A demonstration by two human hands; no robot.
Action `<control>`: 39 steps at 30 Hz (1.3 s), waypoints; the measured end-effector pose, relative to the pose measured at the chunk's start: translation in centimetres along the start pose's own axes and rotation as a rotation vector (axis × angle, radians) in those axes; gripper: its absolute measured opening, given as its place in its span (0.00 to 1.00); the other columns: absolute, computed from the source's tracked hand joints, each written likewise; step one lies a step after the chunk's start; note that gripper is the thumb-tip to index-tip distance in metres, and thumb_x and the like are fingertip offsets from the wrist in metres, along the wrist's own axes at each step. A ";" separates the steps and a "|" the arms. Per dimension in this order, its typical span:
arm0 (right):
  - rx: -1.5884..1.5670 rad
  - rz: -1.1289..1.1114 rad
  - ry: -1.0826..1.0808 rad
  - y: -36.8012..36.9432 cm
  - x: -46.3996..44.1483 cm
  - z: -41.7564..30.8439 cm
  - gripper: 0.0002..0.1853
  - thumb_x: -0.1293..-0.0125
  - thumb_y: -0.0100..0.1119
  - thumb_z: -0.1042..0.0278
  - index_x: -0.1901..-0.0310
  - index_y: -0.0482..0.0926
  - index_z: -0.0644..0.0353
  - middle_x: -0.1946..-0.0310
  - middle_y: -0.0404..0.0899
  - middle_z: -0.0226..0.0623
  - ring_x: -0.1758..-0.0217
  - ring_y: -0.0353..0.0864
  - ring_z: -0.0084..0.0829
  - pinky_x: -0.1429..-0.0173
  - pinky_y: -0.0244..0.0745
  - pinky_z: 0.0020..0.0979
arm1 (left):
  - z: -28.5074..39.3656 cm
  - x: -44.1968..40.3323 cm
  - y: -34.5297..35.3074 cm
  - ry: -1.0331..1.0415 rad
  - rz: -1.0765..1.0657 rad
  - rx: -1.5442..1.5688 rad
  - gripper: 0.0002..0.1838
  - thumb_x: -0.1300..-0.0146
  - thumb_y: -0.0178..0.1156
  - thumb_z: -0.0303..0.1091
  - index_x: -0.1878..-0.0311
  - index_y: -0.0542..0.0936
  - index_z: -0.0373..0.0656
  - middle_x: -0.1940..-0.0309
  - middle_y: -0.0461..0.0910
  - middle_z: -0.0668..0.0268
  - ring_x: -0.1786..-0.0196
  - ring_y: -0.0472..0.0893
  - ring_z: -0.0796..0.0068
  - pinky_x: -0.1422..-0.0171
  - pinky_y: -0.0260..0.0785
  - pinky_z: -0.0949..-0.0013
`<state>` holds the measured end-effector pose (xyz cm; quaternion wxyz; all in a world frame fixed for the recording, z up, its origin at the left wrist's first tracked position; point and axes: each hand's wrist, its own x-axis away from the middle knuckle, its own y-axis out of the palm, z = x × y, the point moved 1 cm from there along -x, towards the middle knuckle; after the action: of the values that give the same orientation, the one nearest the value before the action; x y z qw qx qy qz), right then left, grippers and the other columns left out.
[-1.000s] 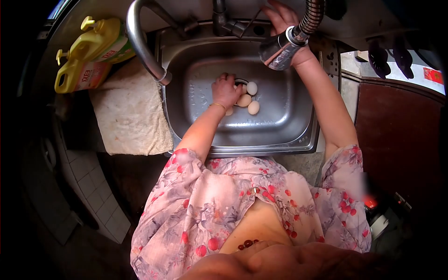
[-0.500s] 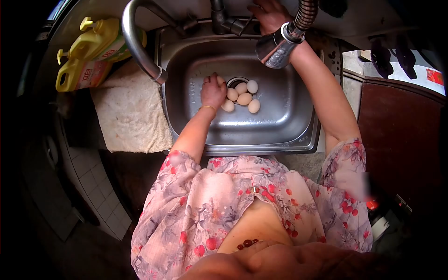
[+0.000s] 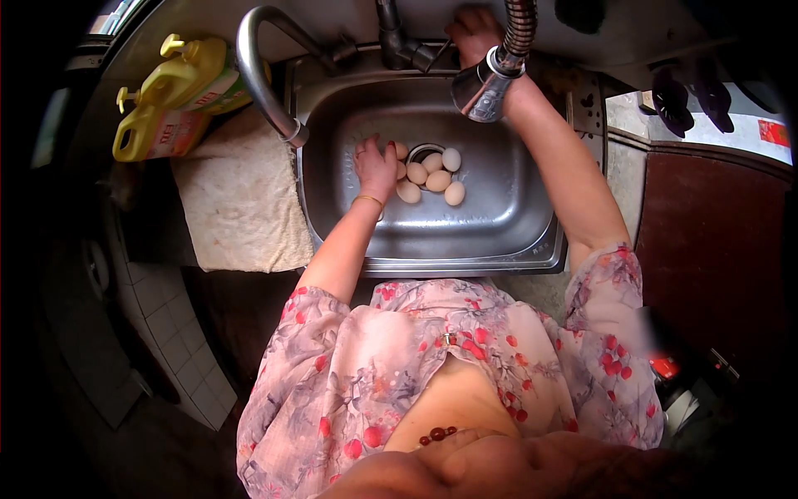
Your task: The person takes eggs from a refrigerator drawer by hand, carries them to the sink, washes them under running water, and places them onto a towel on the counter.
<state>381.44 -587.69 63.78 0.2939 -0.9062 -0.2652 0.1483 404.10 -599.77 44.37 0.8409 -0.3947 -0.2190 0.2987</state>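
Several pale eggs (image 3: 438, 180) lie grouped around the drain (image 3: 426, 151) of a steel sink (image 3: 499, 224). My left hand (image 3: 376, 170), a thin bracelet at its wrist, rests palm down in the basin just left of the eggs. Its fingers are apart, with the thumb close beside the nearest eggs; no egg shows in its grasp. At the back of the sink, my right hand (image 3: 475, 37) has its fingers at the end of the faucet lever (image 3: 440, 55). The spray head (image 3: 482, 90) and its hose partly cover that hand and forearm.
A curved spout (image 3: 249, 62) arches over the sink's left edge. A beige cloth (image 3: 241, 200) lies on the left counter, below two yellow pump jugs (image 3: 174, 100). At the right are dark purple hanging items (image 3: 706, 100) and a dark red surface (image 3: 711, 233).
My left hand has shifted slightly left, away from the eggs, showing more of them. My right hand stays by the faucet lever. The whole view has shifted a little.
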 end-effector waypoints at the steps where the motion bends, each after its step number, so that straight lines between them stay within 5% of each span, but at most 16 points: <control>1: 0.076 0.011 -0.064 0.2 0.0 0.8 0.18 0.43 0.58 0.63 0.52 0.72 0.58 0.54 0.69 0.42 0.50 0.69 0.42 0.43 0.69 0.38 | 0.2 -0.2 0.1 -0.029 0.003 0.074 0.24 0.36 0.54 0.42 0.41 0.72 0.40 0.43 0.73 0.52 0.40 0.71 0.53 0.35 0.63 0.57; 8: 0.570 0.081 -0.503 2.6 -0.4 6.8 0.24 0.48 0.57 0.62 0.48 0.71 0.56 0.46 0.66 0.44 0.41 0.65 0.51 0.40 0.67 0.43 | 7.3 0.4 -0.1 -0.572 -0.270 1.209 0.19 0.30 0.47 0.43 0.45 0.74 0.40 0.50 0.75 0.62 0.51 0.74 0.66 0.43 0.66 0.61; 12: 0.432 0.134 -0.547 2.5 1.8 6.6 0.22 0.46 0.54 0.65 0.47 0.73 0.57 0.41 0.65 0.42 0.40 0.64 0.50 0.39 0.66 0.43 | 11.6 1.5 -0.2 -0.726 -0.420 1.462 0.18 0.30 0.44 0.44 0.49 0.74 0.42 0.53 0.76 0.62 0.51 0.74 0.62 0.41 0.66 0.54; 16: 0.036 0.514 -0.488 5.4 8.0 7.1 0.22 0.44 0.59 0.62 0.47 0.76 0.59 0.42 0.70 0.47 0.39 0.67 0.51 0.35 0.63 0.43 | 15.8 2.2 -0.6 -0.666 -0.518 1.658 0.19 0.30 0.43 0.46 0.52 0.75 0.43 0.54 0.77 0.62 0.51 0.75 0.64 0.41 0.66 0.56; 18: -0.377 -0.098 0.257 4.7 11.2 2.6 0.22 0.39 0.55 0.57 0.47 0.75 0.63 0.50 0.75 0.54 0.44 0.72 0.51 0.37 0.65 0.42 | 16.5 3.0 -0.4 -0.484 -0.593 1.790 0.20 0.30 0.43 0.51 0.54 0.75 0.45 0.58 0.77 0.66 0.56 0.75 0.70 0.47 0.68 0.62; 19: -0.379 -0.094 0.257 9.1 11.9 9.0 0.22 0.39 0.55 0.57 0.47 0.75 0.63 0.50 0.75 0.54 0.44 0.72 0.51 0.37 0.65 0.42 | 16.0 2.7 0.7 -0.631 -0.574 1.754 0.22 0.29 0.41 0.52 0.52 0.76 0.44 0.56 0.79 0.65 0.54 0.77 0.70 0.45 0.69 0.67; 20: -0.349 0.405 0.230 16.6 12.6 11.4 0.24 0.33 0.45 0.53 0.47 0.75 0.66 0.52 0.77 0.58 0.45 0.75 0.47 0.39 0.67 0.39 | 13.9 1.5 2.3 -0.508 -0.834 1.878 0.22 0.30 0.41 0.52 0.54 0.76 0.44 0.60 0.78 0.64 0.57 0.76 0.68 0.49 0.69 0.66; 22: -0.420 0.335 0.312 13.7 12.0 10.4 0.25 0.33 0.44 0.53 0.47 0.75 0.66 0.52 0.77 0.58 0.45 0.75 0.46 0.39 0.67 0.39 | 8.4 -0.9 5.0 -0.223 -1.368 2.068 0.21 0.32 0.42 0.51 0.59 0.76 0.44 0.66 0.78 0.61 0.62 0.76 0.65 0.56 0.70 0.63; 23: -0.490 0.268 0.388 12.3 11.6 10.1 0.25 0.32 0.43 0.52 0.47 0.75 0.66 0.52 0.77 0.58 0.45 0.75 0.45 0.39 0.67 0.39 | 14.8 1.8 -0.8 -0.754 -0.531 1.593 0.23 0.30 0.41 0.54 0.56 0.78 0.47 0.66 0.79 0.65 0.62 0.78 0.70 0.52 0.72 0.65; 24: -0.560 0.199 0.467 11.3 11.6 9.8 0.25 0.32 0.42 0.52 0.47 0.75 0.66 0.51 0.77 0.58 0.45 0.75 0.45 0.39 0.67 0.39 | 14.8 1.2 0.5 -0.423 -0.513 1.703 0.22 0.31 0.43 0.55 0.60 0.77 0.48 0.69 0.78 0.66 0.66 0.77 0.71 0.58 0.72 0.65; 26: -0.703 0.054 0.625 10.4 12.5 9.5 0.26 0.31 0.39 0.51 0.47 0.75 0.65 0.51 0.77 0.57 0.45 0.75 0.44 0.40 0.67 0.38 | 7.4 1.8 7.6 -0.482 -0.809 1.713 0.17 0.32 0.45 0.53 0.66 0.74 0.52 0.72 0.74 0.71 0.68 0.72 0.73 0.63 0.67 0.67; 27: -0.775 -0.026 0.697 10.3 12.6 9.4 0.26 0.30 0.38 0.50 0.47 0.75 0.65 0.50 0.77 0.57 0.45 0.75 0.43 0.40 0.67 0.38 | 10.2 3.7 6.4 -0.490 -0.700 1.753 0.16 0.33 0.50 0.50 0.58 0.78 0.49 0.64 0.79 0.69 0.61 0.76 0.72 0.55 0.70 0.68; 28: -0.849 -0.109 0.775 10.6 13.1 9.4 0.26 0.30 0.37 0.50 0.47 0.76 0.65 0.50 0.77 0.56 0.45 0.75 0.42 0.40 0.67 0.38 | 15.8 5.7 2.2 -0.663 -0.499 1.643 0.14 0.34 0.53 0.49 0.64 0.76 0.49 0.68 0.76 0.69 0.64 0.75 0.74 0.57 0.69 0.66; 33: -0.622 -0.168 0.428 11.8 16.4 9.1 0.25 0.28 0.39 0.51 0.41 0.71 0.62 0.43 0.74 0.46 0.40 0.71 0.38 0.38 0.65 0.35 | 10.8 2.5 4.0 -0.614 -0.767 1.749 0.13 0.33 0.49 0.44 0.65 0.77 0.47 0.76 0.75 0.68 0.76 0.73 0.70 0.70 0.69 0.67; 36: -0.831 0.030 0.363 13.8 18.8 6.3 0.23 0.27 0.42 0.52 0.37 0.67 0.57 0.42 0.72 0.38 0.40 0.71 0.32 0.35 0.64 0.35 | 11.1 2.1 3.1 -0.461 -0.567 1.402 0.17 0.31 0.45 0.44 0.67 0.77 0.45 0.73 0.79 0.67 0.73 0.76 0.69 0.69 0.69 0.65; 39: -1.407 -0.223 0.725 8.7 18.7 1.5 0.29 0.27 0.38 0.45 0.33 0.63 0.56 0.33 0.63 0.37 0.31 0.62 0.34 0.29 0.55 0.43 | 8.6 0.9 2.7 0.423 -0.120 0.378 0.18 0.31 0.45 0.43 0.65 0.77 0.40 0.72 0.80 0.67 0.70 0.78 0.67 0.67 0.69 0.65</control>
<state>399.50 -582.35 55.18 -0.2658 -0.8392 -0.2734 -0.3878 398.65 -593.23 47.47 0.9426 -0.2710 -0.0020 0.1948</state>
